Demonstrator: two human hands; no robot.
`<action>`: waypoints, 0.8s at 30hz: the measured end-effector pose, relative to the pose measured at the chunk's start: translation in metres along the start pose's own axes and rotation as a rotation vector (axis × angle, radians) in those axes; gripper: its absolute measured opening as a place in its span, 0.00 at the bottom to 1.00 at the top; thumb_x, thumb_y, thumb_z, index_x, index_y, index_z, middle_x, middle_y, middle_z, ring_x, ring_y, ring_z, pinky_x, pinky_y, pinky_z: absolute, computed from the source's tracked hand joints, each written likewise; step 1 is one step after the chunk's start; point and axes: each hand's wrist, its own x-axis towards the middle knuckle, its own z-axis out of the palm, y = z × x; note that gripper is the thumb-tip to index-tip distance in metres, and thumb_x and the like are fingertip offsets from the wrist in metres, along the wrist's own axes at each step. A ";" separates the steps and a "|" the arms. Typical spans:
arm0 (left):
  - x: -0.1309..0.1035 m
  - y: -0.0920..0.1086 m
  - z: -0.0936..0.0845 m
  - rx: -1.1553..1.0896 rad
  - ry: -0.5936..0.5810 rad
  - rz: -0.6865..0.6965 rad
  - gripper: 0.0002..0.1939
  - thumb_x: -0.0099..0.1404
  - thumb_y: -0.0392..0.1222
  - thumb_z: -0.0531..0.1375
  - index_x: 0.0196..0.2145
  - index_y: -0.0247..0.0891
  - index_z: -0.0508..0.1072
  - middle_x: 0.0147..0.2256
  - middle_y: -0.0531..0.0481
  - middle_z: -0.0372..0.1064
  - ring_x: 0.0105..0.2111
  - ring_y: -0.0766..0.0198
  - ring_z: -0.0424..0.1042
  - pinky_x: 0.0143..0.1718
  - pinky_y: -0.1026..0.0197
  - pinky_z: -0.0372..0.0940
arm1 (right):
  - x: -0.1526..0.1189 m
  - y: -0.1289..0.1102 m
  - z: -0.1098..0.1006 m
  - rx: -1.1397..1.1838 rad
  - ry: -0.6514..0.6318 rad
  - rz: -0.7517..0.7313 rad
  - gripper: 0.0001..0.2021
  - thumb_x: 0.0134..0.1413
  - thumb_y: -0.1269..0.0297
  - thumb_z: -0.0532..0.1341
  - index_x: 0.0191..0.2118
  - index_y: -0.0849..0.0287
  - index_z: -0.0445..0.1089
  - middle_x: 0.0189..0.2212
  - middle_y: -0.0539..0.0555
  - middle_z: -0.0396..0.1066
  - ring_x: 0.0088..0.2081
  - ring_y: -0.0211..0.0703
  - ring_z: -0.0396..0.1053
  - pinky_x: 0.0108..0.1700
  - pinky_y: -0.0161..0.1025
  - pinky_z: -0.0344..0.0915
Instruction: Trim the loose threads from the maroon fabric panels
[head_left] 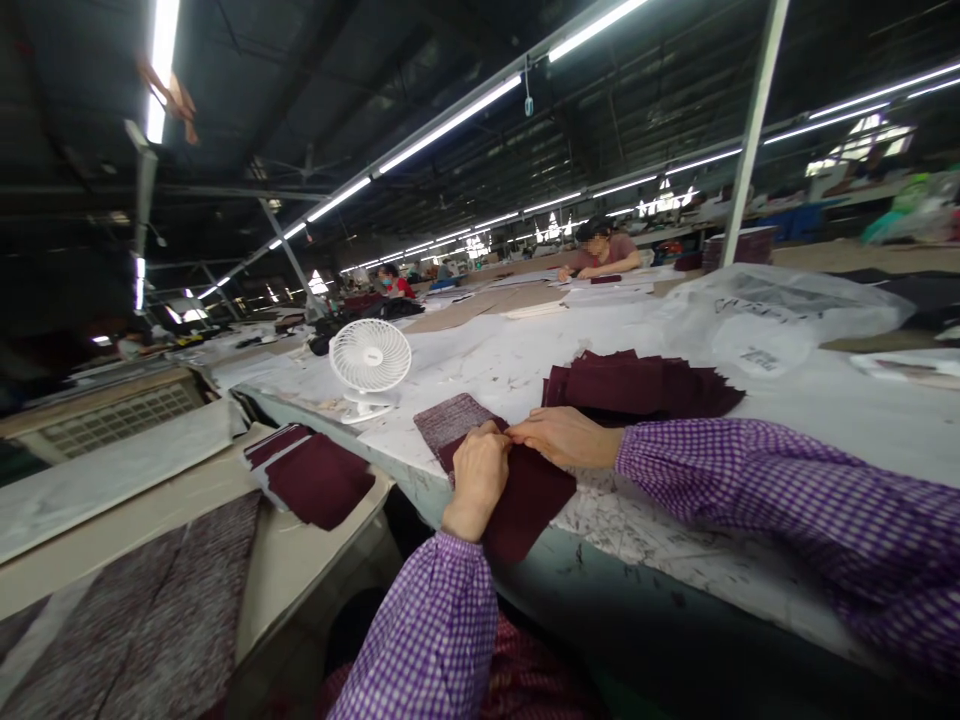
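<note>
Both hands meet over a maroon fabric piece [529,505] at the table's front edge, part of it hanging over. My left hand [480,470] is closed on the cloth, knuckles up. From the right, my right hand [566,437] pinches the same cloth beside the left fingertips. Under the maroon piece, toward the back left, lies a speckled grey-maroon fabric piece [454,420]. Just behind my right hand rests a fanned stack of maroon fabric pieces [637,385]. The fingertips are partly hidden where they meet.
A small white fan [370,358] stands on the white table [480,345]. More maroon pieces [319,480] lie on a lower surface at left, near speckled fabric [172,610]. A clear plastic bag [780,310] is at right. A co-worker [611,252] leans over the table farther back.
</note>
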 end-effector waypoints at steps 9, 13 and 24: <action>-0.037 -0.042 -0.021 -0.225 0.077 -0.003 0.11 0.63 0.35 0.55 0.34 0.42 0.78 0.32 0.50 0.71 0.34 0.63 0.69 0.36 0.63 0.62 | 0.002 0.003 0.001 -0.047 -0.008 -0.079 0.17 0.57 0.72 0.49 0.46 0.60 0.72 0.36 0.58 0.71 0.39 0.45 0.65 0.45 0.41 0.60; -0.046 -0.045 -0.018 -0.234 0.122 0.030 0.13 0.64 0.36 0.53 0.34 0.41 0.78 0.32 0.49 0.70 0.34 0.63 0.67 0.35 0.63 0.62 | 0.003 0.001 0.001 -0.097 -0.049 -0.104 0.18 0.57 0.74 0.49 0.47 0.60 0.71 0.35 0.58 0.70 0.38 0.44 0.65 0.44 0.40 0.60; -0.055 -0.048 -0.027 -0.092 0.155 0.126 0.16 0.68 0.38 0.48 0.32 0.39 0.75 0.32 0.49 0.68 0.34 0.63 0.64 0.36 0.62 0.59 | 0.020 -0.014 -0.016 -0.248 -0.262 -0.131 0.24 0.52 0.79 0.51 0.52 0.54 0.69 0.35 0.58 0.69 0.37 0.46 0.66 0.38 0.39 0.59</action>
